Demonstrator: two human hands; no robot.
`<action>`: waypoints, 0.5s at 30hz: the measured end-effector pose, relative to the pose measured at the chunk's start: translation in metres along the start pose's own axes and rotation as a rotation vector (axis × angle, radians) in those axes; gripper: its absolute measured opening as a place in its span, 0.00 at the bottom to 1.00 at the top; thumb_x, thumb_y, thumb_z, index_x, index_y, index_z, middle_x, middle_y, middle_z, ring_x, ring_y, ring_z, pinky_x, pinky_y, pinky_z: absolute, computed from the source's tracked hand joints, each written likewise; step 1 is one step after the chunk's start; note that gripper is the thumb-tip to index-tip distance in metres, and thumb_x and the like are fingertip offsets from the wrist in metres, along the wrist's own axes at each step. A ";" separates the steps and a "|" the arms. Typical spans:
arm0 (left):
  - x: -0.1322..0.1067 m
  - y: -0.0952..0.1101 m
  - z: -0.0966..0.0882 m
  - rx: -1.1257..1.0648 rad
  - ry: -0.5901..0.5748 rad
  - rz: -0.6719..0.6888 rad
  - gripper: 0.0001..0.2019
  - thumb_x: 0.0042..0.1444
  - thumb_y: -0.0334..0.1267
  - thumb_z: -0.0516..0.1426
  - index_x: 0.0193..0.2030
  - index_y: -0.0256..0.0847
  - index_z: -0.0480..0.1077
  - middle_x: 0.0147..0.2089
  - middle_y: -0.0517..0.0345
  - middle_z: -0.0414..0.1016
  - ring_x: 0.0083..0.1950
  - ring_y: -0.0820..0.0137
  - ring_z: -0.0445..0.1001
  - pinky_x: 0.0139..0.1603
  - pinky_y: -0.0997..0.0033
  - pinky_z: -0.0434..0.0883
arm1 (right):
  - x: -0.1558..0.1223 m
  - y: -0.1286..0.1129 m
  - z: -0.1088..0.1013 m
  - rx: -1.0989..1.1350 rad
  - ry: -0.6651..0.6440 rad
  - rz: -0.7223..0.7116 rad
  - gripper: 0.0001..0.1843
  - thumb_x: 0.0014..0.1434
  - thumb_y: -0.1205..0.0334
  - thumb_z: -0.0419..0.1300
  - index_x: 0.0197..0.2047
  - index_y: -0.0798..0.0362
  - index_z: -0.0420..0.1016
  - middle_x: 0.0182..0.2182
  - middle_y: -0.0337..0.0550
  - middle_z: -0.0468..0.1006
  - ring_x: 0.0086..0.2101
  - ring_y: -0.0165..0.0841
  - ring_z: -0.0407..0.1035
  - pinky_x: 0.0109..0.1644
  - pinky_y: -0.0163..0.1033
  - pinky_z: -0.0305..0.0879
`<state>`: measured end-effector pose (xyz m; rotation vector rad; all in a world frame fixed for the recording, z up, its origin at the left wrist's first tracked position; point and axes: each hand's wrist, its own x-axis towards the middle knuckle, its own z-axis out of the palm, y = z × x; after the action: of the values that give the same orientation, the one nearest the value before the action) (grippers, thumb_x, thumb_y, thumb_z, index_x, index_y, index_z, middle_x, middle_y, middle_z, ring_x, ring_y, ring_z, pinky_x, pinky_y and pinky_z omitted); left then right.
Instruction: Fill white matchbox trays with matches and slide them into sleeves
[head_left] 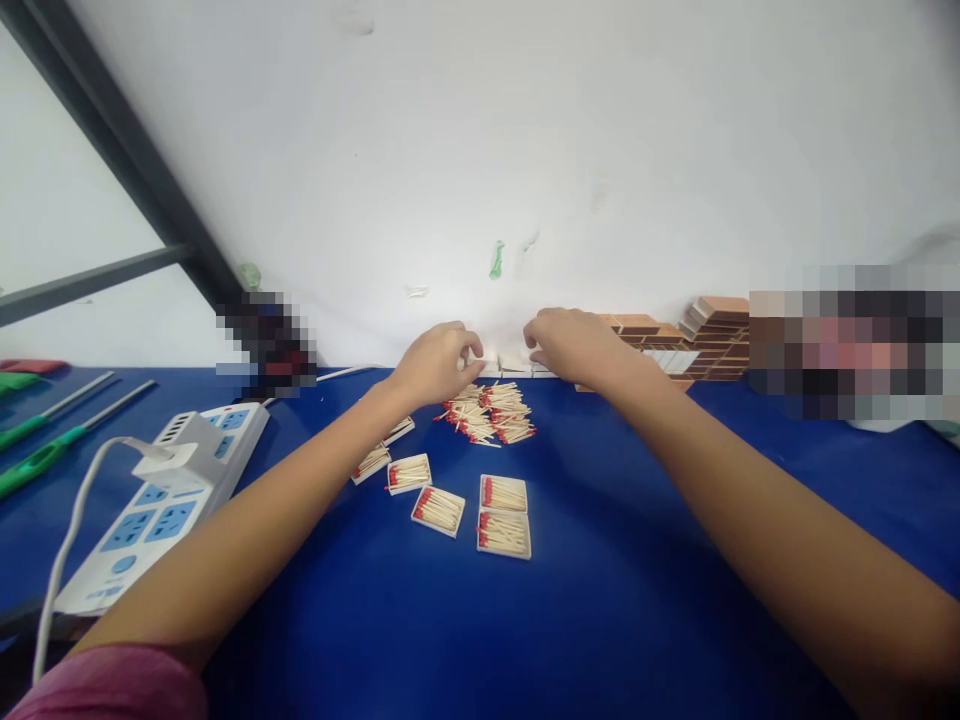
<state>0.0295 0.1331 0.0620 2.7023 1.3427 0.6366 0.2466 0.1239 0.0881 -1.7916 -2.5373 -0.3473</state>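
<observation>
My left hand reaches to the wall with curled fingers, around the end of a row of white matchbox trays. At the other end of the row, my right hand has bent fingers on a white tray, partly hidden by the hand. Just in front of the hands lies a loose pile of red-tipped matches. Nearer to me, two filled matchbox trays sit edge to edge. More filled trays run in a slanting line to the left, the farthest partly behind my left forearm.
Brown matchboxes are stacked against the wall on the right. A white power strip with a plugged-in cable lies at left, under my forearm. Beyond it lie green-handled lighters. A blurred-out person is at far right. The table is blue.
</observation>
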 end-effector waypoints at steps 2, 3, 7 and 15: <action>-0.009 0.007 -0.023 -0.032 -0.166 0.032 0.04 0.56 0.36 0.64 0.36 0.40 0.81 0.31 0.57 0.76 0.32 0.67 0.72 0.36 0.67 0.65 | -0.010 -0.006 -0.017 0.140 -0.060 -0.058 0.10 0.64 0.64 0.63 0.47 0.55 0.83 0.47 0.53 0.84 0.44 0.42 0.77 0.43 0.41 0.67; -0.014 0.012 -0.034 -0.063 -0.295 0.049 0.03 0.53 0.37 0.66 0.34 0.42 0.82 0.27 0.60 0.75 0.28 0.70 0.70 0.32 0.68 0.64 | -0.016 -0.010 -0.024 0.235 -0.135 -0.112 0.09 0.63 0.62 0.64 0.45 0.53 0.84 0.44 0.50 0.84 0.40 0.40 0.77 0.41 0.40 0.66; -0.041 0.040 -0.061 -0.079 -0.775 -0.036 0.09 0.49 0.42 0.70 0.35 0.42 0.81 0.25 0.61 0.76 0.23 0.71 0.69 0.29 0.68 0.60 | -0.052 -0.029 -0.033 0.459 -0.487 -0.345 0.17 0.57 0.50 0.70 0.46 0.49 0.82 0.42 0.45 0.83 0.35 0.38 0.75 0.35 0.40 0.64; -0.098 0.066 -0.036 -0.100 -0.527 0.036 0.22 0.45 0.59 0.71 0.32 0.42 0.79 0.28 0.56 0.75 0.29 0.65 0.71 0.31 0.67 0.60 | -0.108 -0.041 0.007 0.616 -0.303 -0.326 0.08 0.65 0.58 0.61 0.44 0.51 0.76 0.41 0.47 0.80 0.38 0.36 0.70 0.38 0.40 0.62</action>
<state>0.0129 0.0118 0.0769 2.5547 1.0916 -0.0200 0.2463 0.0122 0.0594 -1.2767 -2.6921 0.6863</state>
